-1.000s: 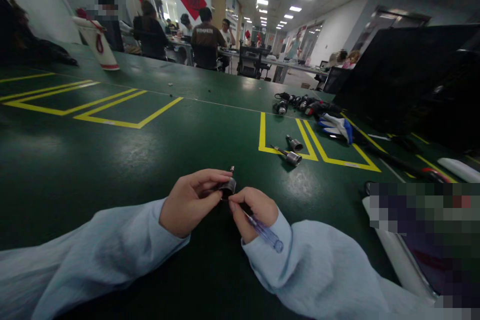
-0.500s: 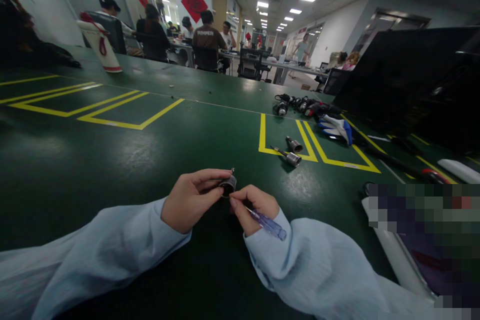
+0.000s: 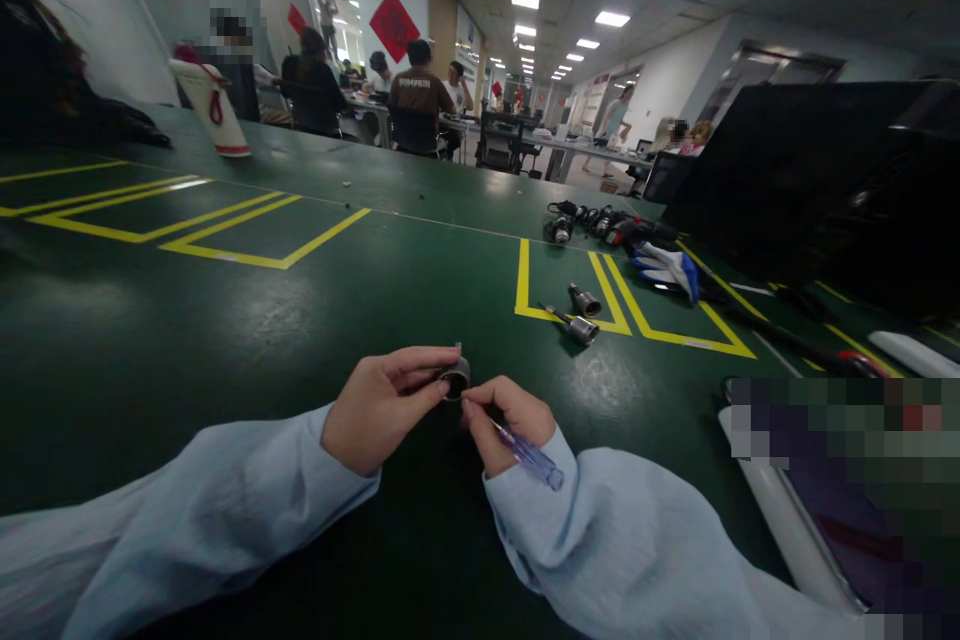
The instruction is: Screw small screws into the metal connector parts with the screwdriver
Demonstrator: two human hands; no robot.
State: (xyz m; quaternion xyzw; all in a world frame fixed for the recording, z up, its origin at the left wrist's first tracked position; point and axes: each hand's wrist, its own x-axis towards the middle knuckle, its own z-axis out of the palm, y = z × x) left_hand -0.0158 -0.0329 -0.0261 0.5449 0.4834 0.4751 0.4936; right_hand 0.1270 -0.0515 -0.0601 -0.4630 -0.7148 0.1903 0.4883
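Our left hand (image 3: 367, 412) grips a metal cup (image 3: 462, 373) at the middle of the frame, thumb at its rim, a hold that seems meant to steady it with its mouth turned towards us. Our right hand (image 3: 517, 420) is closed around a clear purple screwdriver (image 3: 534, 461), handle lying back towards the wrist, fingertips pinched at the cup's near rim, probably for fine control; the tip is hidden. Right of centre on the bench (image 3: 360, 310), one similar piece (image 3: 585, 301) lies inside a yellow outline (image 3: 523, 272), another (image 3: 582, 330) across its front line, perhaps for easy reach.
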